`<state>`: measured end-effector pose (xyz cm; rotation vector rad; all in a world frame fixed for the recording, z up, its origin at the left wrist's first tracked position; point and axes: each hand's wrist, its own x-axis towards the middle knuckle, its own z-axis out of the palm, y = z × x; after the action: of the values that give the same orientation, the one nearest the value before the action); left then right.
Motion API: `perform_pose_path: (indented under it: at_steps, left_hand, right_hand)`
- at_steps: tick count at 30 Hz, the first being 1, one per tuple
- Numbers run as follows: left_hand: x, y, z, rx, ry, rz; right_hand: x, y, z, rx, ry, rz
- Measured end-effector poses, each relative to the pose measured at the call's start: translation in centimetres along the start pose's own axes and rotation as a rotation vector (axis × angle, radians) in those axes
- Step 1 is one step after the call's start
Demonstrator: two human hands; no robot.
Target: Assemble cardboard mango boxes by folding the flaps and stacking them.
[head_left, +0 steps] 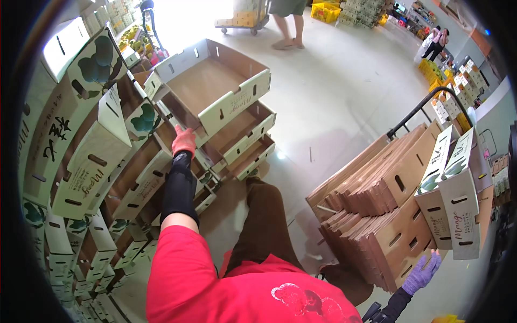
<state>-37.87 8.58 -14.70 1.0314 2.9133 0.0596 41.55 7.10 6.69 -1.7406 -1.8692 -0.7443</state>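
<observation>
Left of centre, just above the black-sleeved forearm, the left hand (184, 141), in a coral glove, sits at the near-left side of a stack of open cardboard trays. One finger pokes out ahead; the rest look bent, but can't tell if they're pinching an edge or only resting nr it.

Key relation: the top tray (235, 103) lies ahead & to the R of that hand, its near-left corner just beside the glove. Its front wall slants from lower left to upper R; w/ the fisheye bend, can't be sure which side is the long axis. Left hand is clearly the nearer one. Under it, the middle tray (249, 141) & bottom tray (260, 157) stick out toward the R, also open-topped.

Right hand (421, 274), purple knit glove, is well apart on the body's other side, fingers spread, nothing visible in it. It's nr the lower end of the white printed cartons (464, 218); contact unclear. Just beside: a pile of flat brown cardboard blanks (377, 185), w/ a black handlebar (425, 105) behind. Far L: tall stacks of white leaf-print cartons (89, 183).
</observation>
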Motion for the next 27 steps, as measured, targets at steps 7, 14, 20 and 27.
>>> perform_pose_path:
  at_steps: [7,14,20,27]
  left_hand:
    - [1.9,-8.4,3.9,0.093,0.101,0.016]
    - [-3.2,-2.5,-5.9,-0.207,0.001,-0.199]
    - [-4.0,-3.5,-6.5,-0.208,0.018,-0.153]
    - [-7.2,-3.4,-6.2,-0.33,0.426,-0.078]
  right_hand:
    - [0.2,0.0,1.2,0.019,0.116,-0.07]
    - [11.0,1.9,-3.7,0.046,0.352,-0.14]
    - [19.7,5.8,0.2,-0.152,0.322,-0.19]
    - [20.3,2.8,-1.2,0.091,-0.445,0.21]
